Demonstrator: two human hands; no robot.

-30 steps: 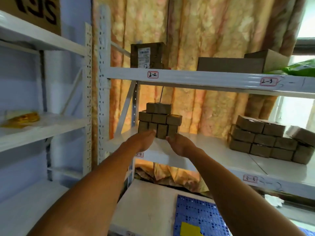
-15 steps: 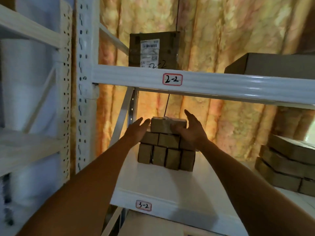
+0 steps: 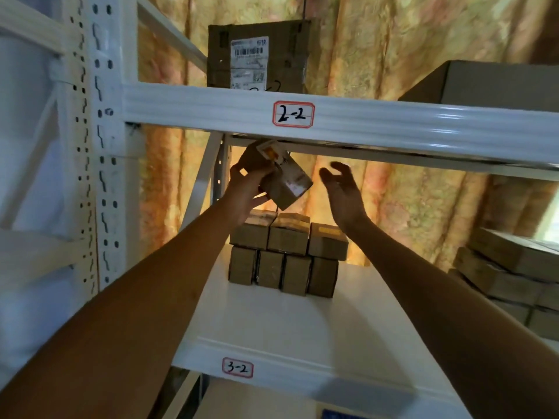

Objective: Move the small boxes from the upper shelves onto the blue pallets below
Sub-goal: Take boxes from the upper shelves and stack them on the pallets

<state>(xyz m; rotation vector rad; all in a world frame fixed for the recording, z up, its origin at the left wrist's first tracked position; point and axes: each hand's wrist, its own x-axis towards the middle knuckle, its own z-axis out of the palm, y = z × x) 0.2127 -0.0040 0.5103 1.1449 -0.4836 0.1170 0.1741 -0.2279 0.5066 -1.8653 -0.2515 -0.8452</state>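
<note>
The left hand (image 3: 246, 189) grips a small box (image 3: 282, 179), fingers curled round it, holding it tilted in the air just under the beam labelled 2-2 (image 3: 292, 114). The right hand (image 3: 344, 192) is raised beside the box, not touching it, fingers spread wide and holding nothing. Directly below, a stack (image 3: 286, 257) of small boxes stands on the white shelf (image 3: 272, 325) labelled 3-2: four in the bottom row, three on top. A larger carton (image 3: 257, 55) with a shipping label sits on the shelf above.

Seven small boxes (image 3: 284, 258) stacked, one small box in hand (image 3: 279, 176), two hands (image 3: 343, 192).
</note>
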